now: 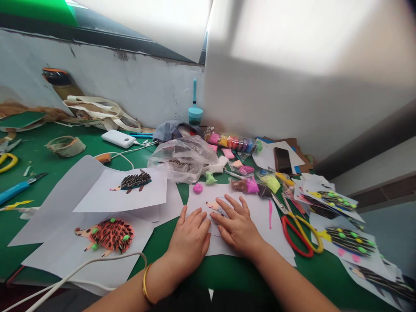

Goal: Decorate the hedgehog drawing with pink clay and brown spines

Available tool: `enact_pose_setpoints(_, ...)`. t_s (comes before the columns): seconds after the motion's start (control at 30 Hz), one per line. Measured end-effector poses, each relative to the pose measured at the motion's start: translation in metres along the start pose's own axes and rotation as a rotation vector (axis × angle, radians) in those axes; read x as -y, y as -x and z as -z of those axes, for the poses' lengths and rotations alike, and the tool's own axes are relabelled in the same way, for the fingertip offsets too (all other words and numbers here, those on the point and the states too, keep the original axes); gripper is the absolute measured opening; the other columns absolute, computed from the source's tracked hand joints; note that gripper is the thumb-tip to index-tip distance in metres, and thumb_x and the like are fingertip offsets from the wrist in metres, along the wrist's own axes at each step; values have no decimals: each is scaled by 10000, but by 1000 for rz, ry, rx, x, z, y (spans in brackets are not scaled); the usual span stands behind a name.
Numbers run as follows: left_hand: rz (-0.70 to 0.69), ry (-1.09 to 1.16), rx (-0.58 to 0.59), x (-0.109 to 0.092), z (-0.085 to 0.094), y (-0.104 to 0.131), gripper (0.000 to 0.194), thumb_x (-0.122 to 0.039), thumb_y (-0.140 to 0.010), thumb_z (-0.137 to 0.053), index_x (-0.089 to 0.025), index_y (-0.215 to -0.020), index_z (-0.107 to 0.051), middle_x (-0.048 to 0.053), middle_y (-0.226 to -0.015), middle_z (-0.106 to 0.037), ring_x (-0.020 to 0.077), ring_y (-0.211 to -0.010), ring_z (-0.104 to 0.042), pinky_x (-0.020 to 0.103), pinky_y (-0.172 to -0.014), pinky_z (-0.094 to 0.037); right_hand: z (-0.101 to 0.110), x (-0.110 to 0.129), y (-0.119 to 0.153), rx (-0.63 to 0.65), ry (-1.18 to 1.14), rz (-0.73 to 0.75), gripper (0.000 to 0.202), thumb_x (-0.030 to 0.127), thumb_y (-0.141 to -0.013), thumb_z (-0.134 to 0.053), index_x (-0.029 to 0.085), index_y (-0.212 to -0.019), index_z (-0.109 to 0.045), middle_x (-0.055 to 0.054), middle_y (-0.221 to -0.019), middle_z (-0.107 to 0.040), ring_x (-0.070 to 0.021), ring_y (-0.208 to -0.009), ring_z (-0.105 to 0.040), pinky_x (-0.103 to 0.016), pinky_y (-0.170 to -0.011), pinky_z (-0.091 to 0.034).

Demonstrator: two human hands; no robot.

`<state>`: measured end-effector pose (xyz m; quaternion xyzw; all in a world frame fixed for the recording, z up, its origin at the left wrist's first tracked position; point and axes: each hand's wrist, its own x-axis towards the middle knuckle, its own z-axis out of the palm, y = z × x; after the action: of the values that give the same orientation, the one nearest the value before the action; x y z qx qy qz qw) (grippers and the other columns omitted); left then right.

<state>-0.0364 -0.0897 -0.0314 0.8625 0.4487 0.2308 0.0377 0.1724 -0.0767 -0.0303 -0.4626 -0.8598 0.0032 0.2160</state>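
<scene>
A white sheet of paper (pixel 240 247) lies in front of me with a partly covered hedgehog picture (pixel 212 205) on it. My left hand (pixel 190 236) rests on the sheet's left edge, fingers stretched out and holding nothing. Over the hedgehog's body lies my right hand (pixel 238 225), its fingers spread flat and hiding most of the blue-lined part. Just above the hands sits a pink clay ball (pixel 197 188). A thin pink clay strip (pixel 270 213) lies on the sheet to the right of my right hand.
Red and yellow scissors (pixel 297 229) lie right of the sheet. Finished seed hedgehogs on paper (pixel 107 234) stand left, more (pixel 349 240) right. Behind are clay packets (pixel 250 184), a plastic bag of seeds (pixel 182 158), a power bank (pixel 118 138) and a phone (pixel 282 160). A white cable (pixel 81 268) crosses the front left.
</scene>
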Motion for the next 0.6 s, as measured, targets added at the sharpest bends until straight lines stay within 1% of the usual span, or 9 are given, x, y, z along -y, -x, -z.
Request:
enact_pose_setpoints(0.17, -4, 1, -17, 0, -1, 1, 225, -208, -884, -562, -208, -1089, -653, 76, -1231, -679, 275, -1259, -559, 572, -1199, -194, 0, 1, 0, -16, 22, 10, 238, 353, -920, -572, 358, -1120, -700, 10, -1487, -507, -289, -1437, -340, -591, -1194, -78)
enact_pose_setpoints(0.23, -2, 4, -13, 1, -1, 1, 219, -214, -887, -559, -207, -1086, -652, 75, -1235, -677, 273, -1264, -555, 573, -1202, -185, -1, 1, -1, -25, 31, 1, 277, 363, -923, -566, 351, -1175, -681, 2, -1499, -493, -292, -1443, -330, -586, -1199, -71)
enact_pose_setpoints(0.33, -2, 11, -10, 1, -1, 1, 221, -217, -889, -560, -201, -1091, -649, 77, -1241, -673, 269, -1268, -551, 570, -1206, -177, -5, 2, -3, 2, 55, -1, 444, 430, -920, -572, 315, -1350, -577, -40, -1537, -443, -311, -1459, -297, -585, -1202, -33)
enact_pose_setpoints(0.4, -5, 14, -14, 1, -1, 1, 224, -214, -889, -559, -201, -1094, -648, 78, -1246, -671, 268, -1270, -549, 569, -1207, -176, -7, 3, -4, 30, 65, 2, 504, 464, -917, -575, 295, -1391, -541, -59, -1548, -423, -319, -1464, -285, -589, -1200, -14)
enact_pose_setpoints(0.47, -8, 10, -16, 1, -1, 1, 220, -212, -889, -556, -204, -1089, -648, 81, -1241, -672, 269, -1270, -549, 572, -1205, -181, -7, 3, -5, 30, 60, 11, 440, 455, -923, -571, 310, -1338, -586, -48, -1540, -437, -313, -1463, -289, -593, -1197, -14)
enact_pose_setpoints(0.53, -7, 4, -14, 0, 0, 1, 209, -213, -889, -556, -206, -1075, -651, 84, -1228, -676, 273, -1266, -551, 579, -1200, -189, -5, 3, -4, 1, 45, 19, 318, 414, -928, -569, 334, -1222, -660, -20, -1515, -474, -298, -1455, -310, -593, -1196, -27)
enact_pose_setpoints(0.6, -7, 1, -4, 0, 0, 1, 206, -213, -888, -555, -207, -1071, -650, 83, -1221, -678, 275, -1263, -553, 585, -1195, -192, -3, 3, -4, -29, 38, 19, 251, 381, -925, -574, 339, -1141, -695, -7, -1487, -509, -288, -1443, -334, -588, -1197, -41)
